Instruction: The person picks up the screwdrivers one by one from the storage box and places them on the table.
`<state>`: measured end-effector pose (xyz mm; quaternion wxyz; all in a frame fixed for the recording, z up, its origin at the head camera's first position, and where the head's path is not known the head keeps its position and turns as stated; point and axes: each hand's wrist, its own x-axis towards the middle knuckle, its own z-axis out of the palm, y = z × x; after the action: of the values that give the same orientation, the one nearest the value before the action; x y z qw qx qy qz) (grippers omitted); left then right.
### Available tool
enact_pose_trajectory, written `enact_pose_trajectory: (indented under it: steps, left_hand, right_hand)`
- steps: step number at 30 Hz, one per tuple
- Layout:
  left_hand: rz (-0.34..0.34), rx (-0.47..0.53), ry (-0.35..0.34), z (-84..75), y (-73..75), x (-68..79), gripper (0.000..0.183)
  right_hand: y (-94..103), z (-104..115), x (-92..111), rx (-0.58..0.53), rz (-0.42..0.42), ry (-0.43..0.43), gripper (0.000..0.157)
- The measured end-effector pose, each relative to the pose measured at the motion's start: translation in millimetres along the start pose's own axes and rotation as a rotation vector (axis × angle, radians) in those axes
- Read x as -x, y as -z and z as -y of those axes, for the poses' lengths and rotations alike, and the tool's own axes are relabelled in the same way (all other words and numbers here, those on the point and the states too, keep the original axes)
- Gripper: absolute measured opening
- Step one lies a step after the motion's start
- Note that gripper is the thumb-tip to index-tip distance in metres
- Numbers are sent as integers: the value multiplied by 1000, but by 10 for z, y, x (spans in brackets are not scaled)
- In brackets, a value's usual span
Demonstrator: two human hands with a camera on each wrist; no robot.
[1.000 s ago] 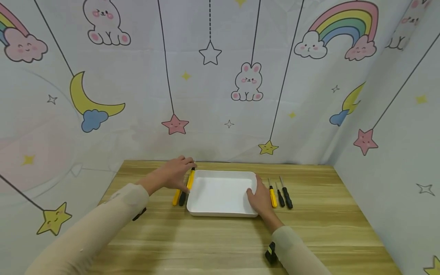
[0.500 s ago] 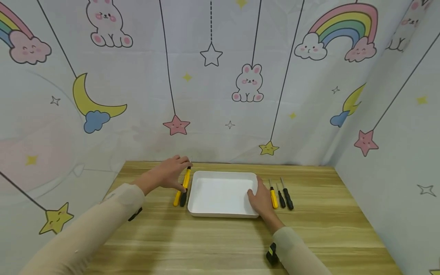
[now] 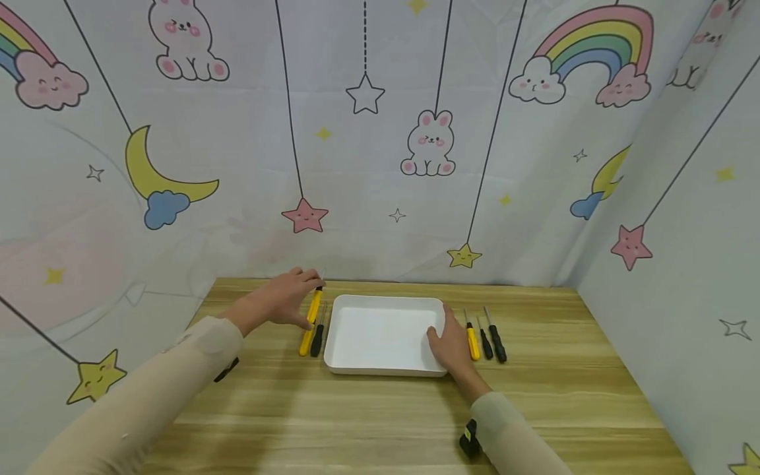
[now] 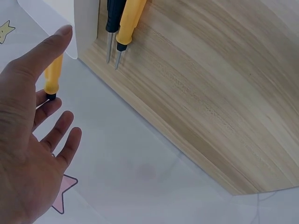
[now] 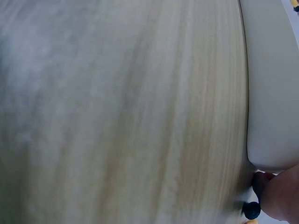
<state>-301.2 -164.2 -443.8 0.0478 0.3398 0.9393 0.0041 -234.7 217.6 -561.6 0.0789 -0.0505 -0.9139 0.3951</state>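
My left hand (image 3: 282, 298) holds a yellow-handled screwdriver (image 3: 315, 307) between thumb and fingers, shaft pointing away. In the left wrist view its handle (image 4: 53, 77) shows partly behind the thumb. Below it on the table lie a second yellow screwdriver (image 3: 305, 343) and a black one (image 3: 317, 341), side by side left of the white tray (image 3: 386, 371). My right hand (image 3: 451, 343) grips the tray's right side, thumb over the inner edge and the other fingers mostly hidden outside. In the right wrist view the tray's wall (image 5: 273, 93) and part of that hand (image 5: 282, 196) appear.
Right of the tray lie a yellow screwdriver (image 3: 472, 341) and two black ones, the small (image 3: 486, 344) and the larger (image 3: 497, 346). The wooden table (image 3: 356, 422) ends at a patterned cloth backdrop (image 3: 380, 251) behind and at the sides.
My left hand has moved left with the yellow screwdriver, from the tray's left edge to above the left screwdrivers, uncovering the black one. The right hand stays at the tray.
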Motion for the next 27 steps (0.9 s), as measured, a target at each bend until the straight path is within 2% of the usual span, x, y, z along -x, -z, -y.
enact_pose_trajectory:
  steps: [11, 21, 27]
  left_hand:
    - [19, -18, 24, 126, -74, 17, 100]
    - [23, -22, 17, 195, -45, 65, 99]
    - [42, -10, 37, 244, -59, 83, 100]
  right_hand:
    - [-3, 7, -21, 8, 10, -20, 72]
    - [-14, -1, -26, 13, -3, -5, 71]
    - [-25, 0, -39, 20, 2, -6, 72]
